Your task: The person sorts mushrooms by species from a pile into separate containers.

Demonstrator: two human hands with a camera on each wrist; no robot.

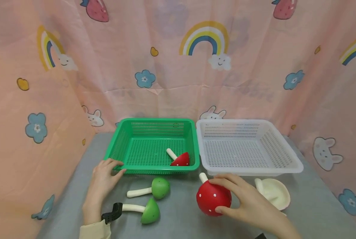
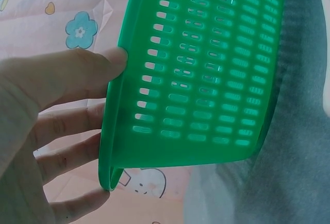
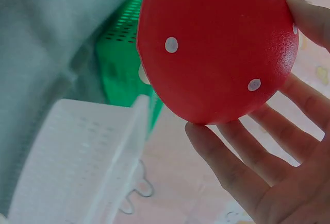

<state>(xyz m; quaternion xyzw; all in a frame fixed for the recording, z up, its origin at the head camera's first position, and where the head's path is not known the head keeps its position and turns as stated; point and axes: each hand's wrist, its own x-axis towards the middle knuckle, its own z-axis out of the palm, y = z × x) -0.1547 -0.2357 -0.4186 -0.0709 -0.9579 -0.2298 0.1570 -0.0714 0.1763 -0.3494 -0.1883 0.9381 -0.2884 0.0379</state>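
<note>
My right hand (image 1: 240,201) grips a red toy mushroom (image 1: 211,198) by its white-dotted cap, thumb on one side and fingers on the other. The white stalk points up toward the baskets. In the right wrist view the red cap (image 3: 216,49) fills the top, with the fingertips against its edge. My left hand (image 1: 102,177) holds the front left corner of the green basket (image 1: 154,169); in the left wrist view the thumb and fingers meet its rim (image 2: 114,105). A smaller red mushroom (image 1: 181,160) lies inside that basket, at the front right.
To the right of the green basket stands a white basket (image 1: 249,170). Two green mushrooms, one upper (image 1: 160,188) and one lower (image 1: 150,211), lie on the grey tabletop (image 1: 178,225). A cream mushroom (image 1: 281,194) lies beyond my right wrist. A patterned pink curtain (image 1: 172,99) hangs behind.
</note>
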